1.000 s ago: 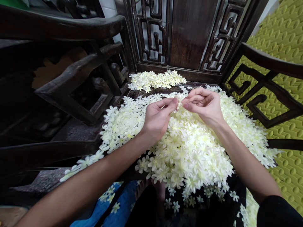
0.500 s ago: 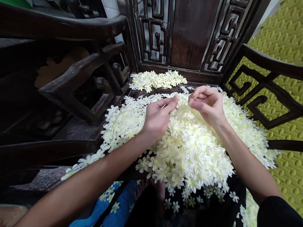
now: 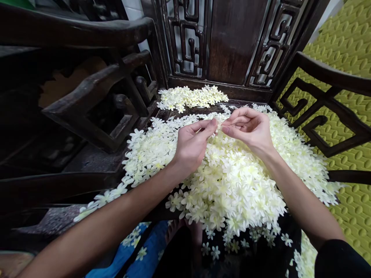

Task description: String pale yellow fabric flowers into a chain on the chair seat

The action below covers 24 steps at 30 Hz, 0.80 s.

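Above a large heap of white and pale yellow artificial flowers (image 3: 237, 185), my two hands meet fingertip to fingertip. My left hand (image 3: 193, 144) pinches a small white flower (image 3: 219, 124) between thumb and forefinger. From the other side my right hand (image 3: 251, 129) is closed in a pinch at the same flower, its thumb and fingertips right against it. Whether the right fingers hold a petal or another tiny part cannot be made out. The heap spreads over the dark wooden seat (image 3: 171, 114) under both hands.
A smaller flower pile (image 3: 193, 97) lies at the back of the seat. Carved armrests flank it, left (image 3: 87, 92) and right (image 3: 324, 104), with a panelled backrest (image 3: 236, 42) behind. Blue cloth (image 3: 150, 251) with loose flowers is below. A yellow-green textured surface (image 3: 353, 154) lies right.
My right hand has moved left, closing the gap to the flower in my left hand. The left hand has stayed almost in place.
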Each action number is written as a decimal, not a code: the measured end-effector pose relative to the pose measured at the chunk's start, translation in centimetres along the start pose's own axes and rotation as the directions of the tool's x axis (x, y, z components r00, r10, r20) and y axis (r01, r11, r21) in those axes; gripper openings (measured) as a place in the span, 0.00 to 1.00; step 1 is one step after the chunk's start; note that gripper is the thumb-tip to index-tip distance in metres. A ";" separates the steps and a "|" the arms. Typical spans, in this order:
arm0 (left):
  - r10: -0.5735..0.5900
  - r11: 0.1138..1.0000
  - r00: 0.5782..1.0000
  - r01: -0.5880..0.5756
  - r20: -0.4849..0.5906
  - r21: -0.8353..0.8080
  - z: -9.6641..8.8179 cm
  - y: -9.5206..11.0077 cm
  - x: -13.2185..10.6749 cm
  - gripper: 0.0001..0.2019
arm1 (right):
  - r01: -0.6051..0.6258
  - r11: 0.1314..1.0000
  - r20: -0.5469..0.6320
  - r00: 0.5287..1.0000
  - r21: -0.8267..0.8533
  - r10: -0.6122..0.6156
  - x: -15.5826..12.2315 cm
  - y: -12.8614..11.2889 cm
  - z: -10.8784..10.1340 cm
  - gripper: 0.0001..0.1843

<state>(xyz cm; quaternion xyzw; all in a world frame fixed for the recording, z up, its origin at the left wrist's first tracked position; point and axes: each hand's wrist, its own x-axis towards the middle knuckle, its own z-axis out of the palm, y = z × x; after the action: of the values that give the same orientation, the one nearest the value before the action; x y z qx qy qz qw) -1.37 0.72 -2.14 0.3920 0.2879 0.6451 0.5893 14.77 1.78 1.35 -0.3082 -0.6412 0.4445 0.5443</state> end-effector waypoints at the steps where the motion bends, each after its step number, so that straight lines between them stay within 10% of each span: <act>1: -0.001 1.000 1.000 0.001 -0.001 -0.003 0.0 0.0 0.0 0.07 | -0.001 1.000 -0.004 1.000 0.000 0.001 0.0 0.0 0.0 0.22; 24: -0.064 0.998 0.996 0.062 -0.056 -0.030 -0.1 -0.1 0.5 0.08 | -0.040 0.976 0.097 0.995 0.214 0.019 0.9 0.2 -1.4 0.12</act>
<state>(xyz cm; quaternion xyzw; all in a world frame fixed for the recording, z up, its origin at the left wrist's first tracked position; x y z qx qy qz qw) -1.43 1.20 -2.19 0.3560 0.3077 0.6410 0.6064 15.96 2.97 1.57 -0.2354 -0.6096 0.5334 0.5370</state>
